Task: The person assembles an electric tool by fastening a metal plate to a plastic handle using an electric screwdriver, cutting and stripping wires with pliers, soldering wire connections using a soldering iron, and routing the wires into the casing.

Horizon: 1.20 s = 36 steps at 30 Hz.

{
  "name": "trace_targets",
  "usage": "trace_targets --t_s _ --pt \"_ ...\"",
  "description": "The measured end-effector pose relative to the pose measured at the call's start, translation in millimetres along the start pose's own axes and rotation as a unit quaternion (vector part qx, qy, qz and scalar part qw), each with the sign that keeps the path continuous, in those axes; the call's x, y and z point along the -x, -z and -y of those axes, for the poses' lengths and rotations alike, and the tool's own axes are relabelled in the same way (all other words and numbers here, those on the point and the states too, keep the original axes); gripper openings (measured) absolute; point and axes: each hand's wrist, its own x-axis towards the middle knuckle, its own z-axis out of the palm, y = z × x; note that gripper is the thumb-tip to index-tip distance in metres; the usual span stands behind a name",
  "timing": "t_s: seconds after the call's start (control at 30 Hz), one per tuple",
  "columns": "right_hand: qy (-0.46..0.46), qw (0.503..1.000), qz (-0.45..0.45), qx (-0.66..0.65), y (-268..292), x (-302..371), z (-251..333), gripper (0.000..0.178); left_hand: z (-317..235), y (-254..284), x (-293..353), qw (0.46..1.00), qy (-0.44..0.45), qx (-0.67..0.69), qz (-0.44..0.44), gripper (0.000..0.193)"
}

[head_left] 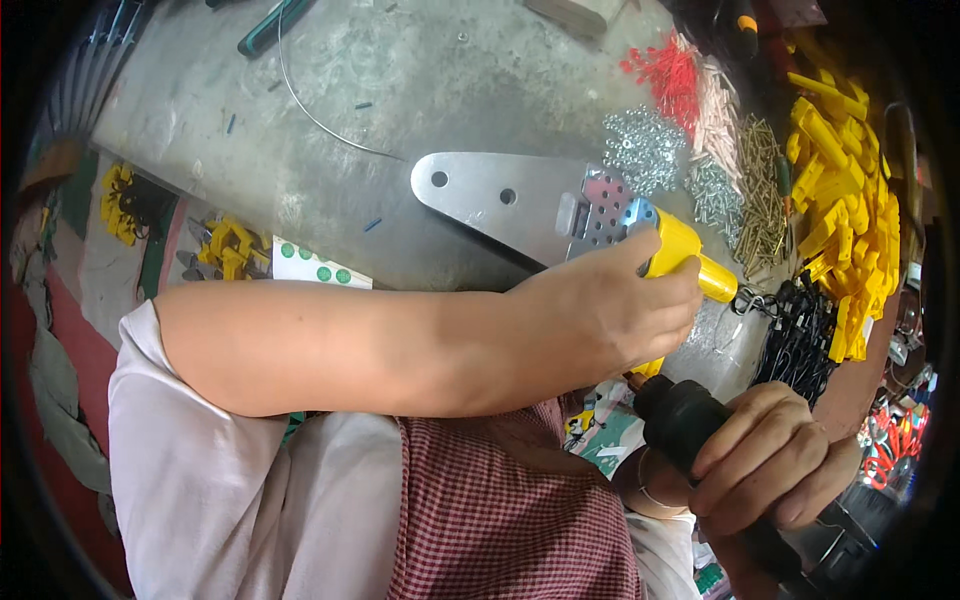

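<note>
My left hand (620, 300) is closed around a yellow plastic tool body (680, 243) with a narrow round end. A perforated metal piece (603, 210) adjoins the body, beside the wide end of a flat silver metal plate (480, 195). The plate tapers to a rounded end with two holes. Wrapped in my right hand (770, 455) is a black power screwdriver (682, 420). Its copper-coloured tip points at the yellow plastic just below my left hand; whether they touch I cannot tell. My left fingers hide part of the yellow body.
Piles of red pins (668, 80), pale pink pins (715, 120), silver screws (645, 145) and brass-coloured screws (762, 190) lie at the right. Beyond are yellow plastic parts (840, 190) and black cords (798, 335). A thin wire (310, 110) crosses the grey table (400, 80). Green-dotted paper (318, 265) lies left.
</note>
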Motion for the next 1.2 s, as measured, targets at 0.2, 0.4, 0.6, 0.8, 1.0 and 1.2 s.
trace_targets --t_s 0.2,0.4,0.6,0.8,1.0,1.2 --pt "-0.004 0.997 -0.068 -0.033 -10.0 15.3 7.8 0.014 -2.2 -3.0 -1.7 1.0 -0.007 -0.007 -0.01 0.037" --pt "0.178 0.951 -0.253 0.015 -27.8 21.1 32.2 0.021 -6.5 0.8 -2.7 1.0 -0.002 -0.005 0.02 0.047" --pt "0.003 0.994 -0.105 0.026 9.1 34.6 29.3 0.013 -8.9 -4.6 -7.0 0.999 0.011 0.009 0.037 0.043" --pt "-0.051 0.997 -0.044 -0.038 18.5 30.4 25.0 0.011 -15.9 -16.2 -5.0 0.999 0.045 -0.004 -0.028 0.024" --pt "-0.043 0.994 -0.098 -0.023 3.5 30.7 26.0 0.012 -19.0 -12.3 -7.1 0.998 0.023 0.002 -0.054 0.027" --pt "0.098 0.957 -0.269 -0.037 -4.1 21.8 60.7 0.045 -31.0 23.4 18.0 0.999 -0.004 -0.013 0.042 0.034"
